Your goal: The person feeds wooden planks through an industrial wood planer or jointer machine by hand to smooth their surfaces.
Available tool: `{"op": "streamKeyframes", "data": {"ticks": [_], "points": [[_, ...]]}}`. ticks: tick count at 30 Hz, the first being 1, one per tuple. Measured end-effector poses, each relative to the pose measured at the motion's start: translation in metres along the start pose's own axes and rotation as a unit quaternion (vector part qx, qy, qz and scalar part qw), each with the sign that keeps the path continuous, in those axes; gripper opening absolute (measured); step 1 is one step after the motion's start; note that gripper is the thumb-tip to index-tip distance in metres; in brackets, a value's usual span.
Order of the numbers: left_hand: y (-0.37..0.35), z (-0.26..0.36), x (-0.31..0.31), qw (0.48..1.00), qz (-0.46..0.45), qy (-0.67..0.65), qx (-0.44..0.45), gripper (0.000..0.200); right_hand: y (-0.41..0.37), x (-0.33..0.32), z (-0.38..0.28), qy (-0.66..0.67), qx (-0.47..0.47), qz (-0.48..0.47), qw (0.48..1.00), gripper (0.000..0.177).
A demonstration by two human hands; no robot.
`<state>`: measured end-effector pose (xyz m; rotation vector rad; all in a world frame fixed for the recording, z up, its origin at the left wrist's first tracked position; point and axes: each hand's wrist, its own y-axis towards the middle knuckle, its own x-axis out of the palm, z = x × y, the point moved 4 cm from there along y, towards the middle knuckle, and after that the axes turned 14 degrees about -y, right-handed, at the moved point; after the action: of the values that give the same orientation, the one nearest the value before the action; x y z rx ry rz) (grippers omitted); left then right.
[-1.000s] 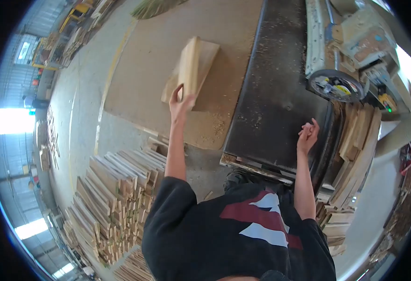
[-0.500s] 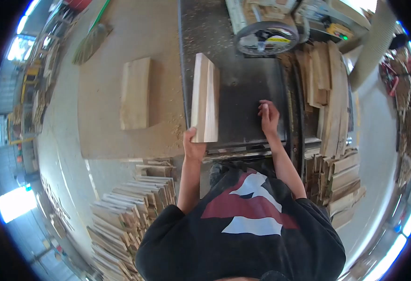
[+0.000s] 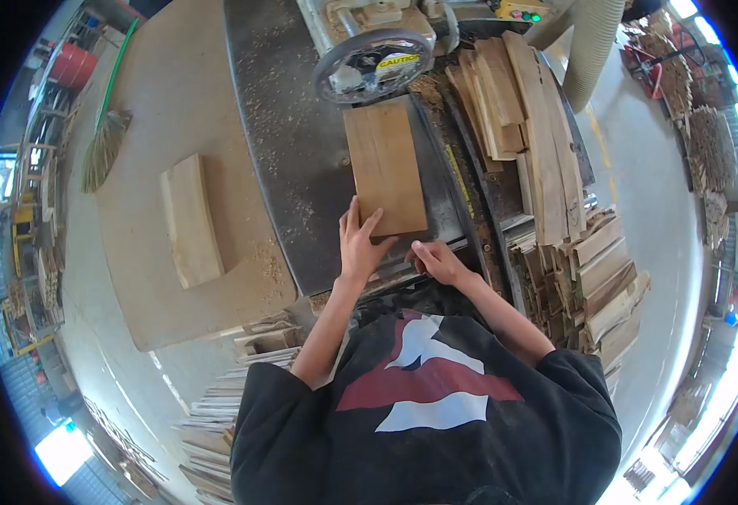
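Note:
A flat wooden board (image 3: 383,172) lies on the dark machine table (image 3: 293,160), its far end near the machine's handwheel. My left hand (image 3: 358,246) grips the board's near left corner, with the thumb by the near end and fingers spread over the top and left side. Just right of it, my right hand (image 3: 440,263) is at the table's front edge, apart from the board. Its fingers are curled in with nothing visible in them.
A handwheel (image 3: 375,66) marked CAUTION stands beyond the board. Another wooden board (image 3: 192,220) lies on the brown side table (image 3: 142,286), near a green-handled broom (image 3: 106,151). Boards (image 3: 546,143) are stacked at right, with more wood pieces (image 3: 609,295) below. Shavings are scattered around.
The board has gone from tilted on edge in my left hand to flat on the machine table, farther right. My right hand has drawn back toward the front edge. The view has shifted.

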<state>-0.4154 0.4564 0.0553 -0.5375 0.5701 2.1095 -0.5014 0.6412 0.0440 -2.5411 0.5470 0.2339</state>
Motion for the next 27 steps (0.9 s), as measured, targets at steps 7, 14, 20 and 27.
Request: {"op": "streamKeyframes", "data": {"ticks": [7, 14, 20, 27], "points": [[0.025, 0.006, 0.045, 0.997, -0.042, 0.007, 0.066, 0.056, 0.022, -0.012, 0.028, 0.188, 0.149, 0.149, 0.959, 0.076], [0.071, -0.011, 0.052, 0.998, 0.0, 0.0, 0.056, 0.054, 0.053, -0.033, 0.018, 0.312, 0.228, 0.116, 0.915, 0.063], [0.122, -0.032, 0.045, 0.998, 0.017, 0.011, 0.066, 0.056, 0.053, -0.029, 0.01, 0.254, 0.235, 0.159, 0.925, 0.052], [0.169, -0.048, 0.041, 0.998, 0.052, -0.007, 0.036, 0.054, 0.057, -0.032, 0.009, 0.283, 0.259, 0.127, 0.915, 0.053]]}}
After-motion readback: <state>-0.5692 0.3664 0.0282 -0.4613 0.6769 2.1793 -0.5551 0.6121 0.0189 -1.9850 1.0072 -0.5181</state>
